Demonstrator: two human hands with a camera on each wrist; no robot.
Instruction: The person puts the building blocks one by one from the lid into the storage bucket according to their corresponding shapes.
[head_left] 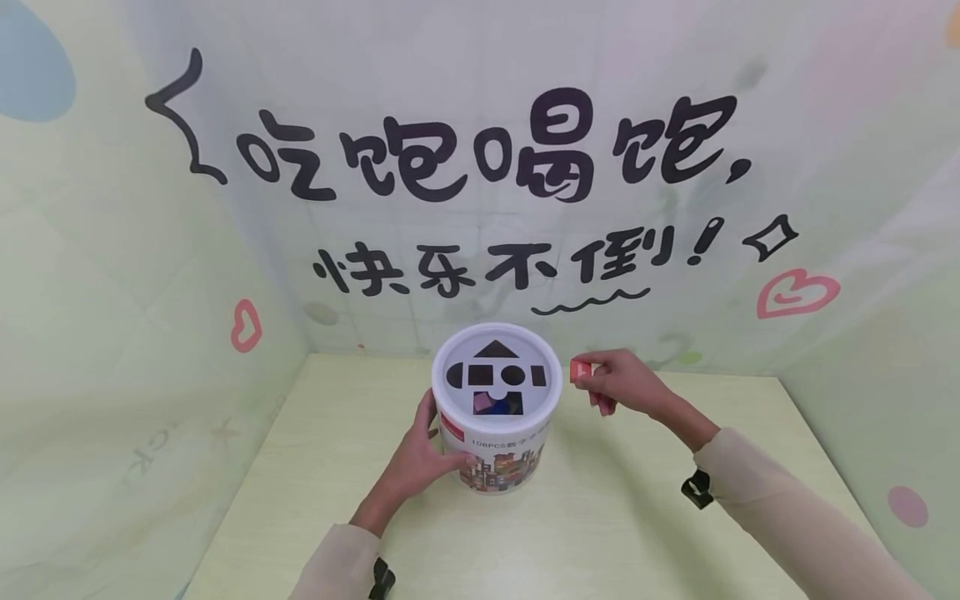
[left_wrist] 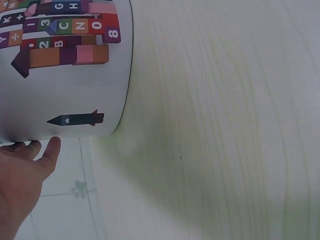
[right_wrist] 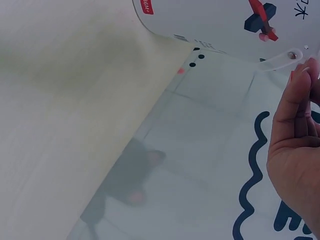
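A round white bucket (head_left: 501, 471) with printed building blocks on its side stands on the table. Its white lid (head_left: 537, 403) has cut-out holes: a triangle, a half circle, a square, a circle, a rectangle and a larger arch-like opening, through which pink and blue pieces show. My left hand (head_left: 420, 454) holds the bucket from the left, thumb across the front and fingers round the side. To the right of the rim, my right hand (head_left: 626, 383) pinches a small red block (head_left: 580, 371) with a white mark, apart from the lid. In the right wrist view, the fingers (right_wrist: 295, 95) mostly hide the block.
The pale wood-grain table (head_left: 600, 533) extends around the bucket. Behind it rises a light cloth backdrop (head_left: 480, 50) with large black characters, and similar cloth closes off both sides. On the bucket's side, a clear handle (right_wrist: 281, 62) is visible in the right wrist view.
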